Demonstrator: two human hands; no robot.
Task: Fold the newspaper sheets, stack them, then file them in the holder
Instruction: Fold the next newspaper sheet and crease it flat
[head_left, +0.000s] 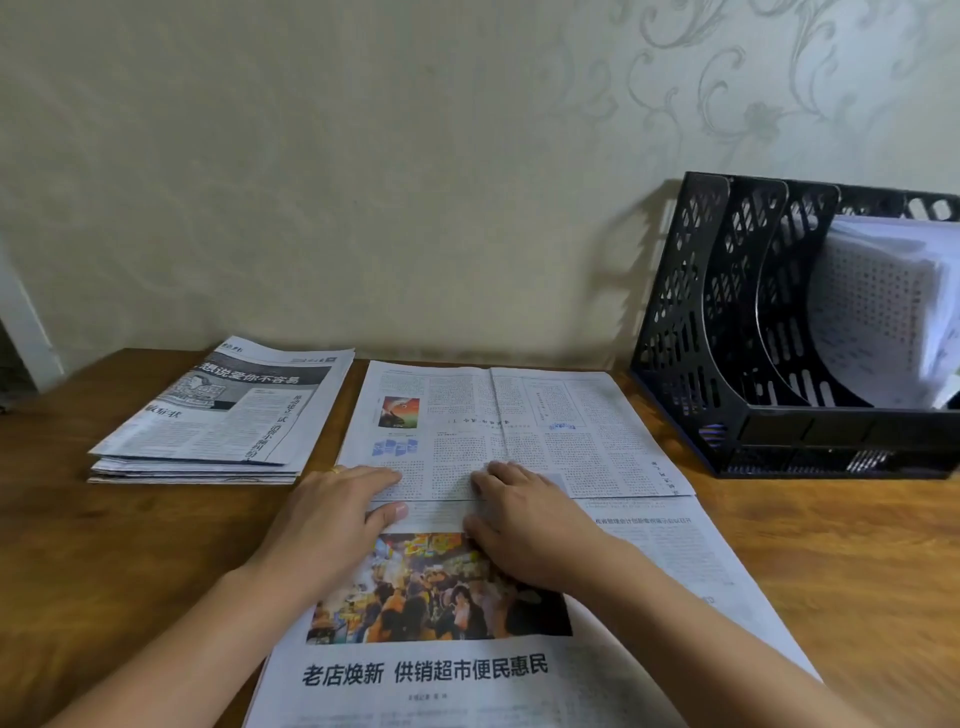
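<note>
Head view of a wooden table (857, 561) set against a pale wall (363, 182) with a raised floral pattern at upper right. A newspaper sheet (524, 431) lies at the centre of the table with its far part folded toward the person, so that the edge of the folded flap runs across the sheet just beyond a colour photograph (441, 592) of a crowded, brightly lit scene.

The left hand (332, 512) lies flat on the sheet, fingers extended and pressing on the flap near its edge, thumb spread toward the centre; a yellow ring (336, 471) shows on one finger. The right hand (524, 517) lies beside it, palm down, fingers slightly bent with the tips on the flap and the heel over the photograph. Neither hand grasps anything; both are released and pressing on the paper.

Below the photograph a bold headline reads "老店焕新 供销超市便民惠民". The smaller print cannot be read.

A stack of folded newspapers (223, 415) rests at the left of the table, well apart from the hands; its top sheet bears a white-on-dark headline reading in part "想说爱你不容易".

A black perforated file holder (727, 322) stands at the right rear of the table, its rightmost compartment holding white papers (883, 306).
</note>
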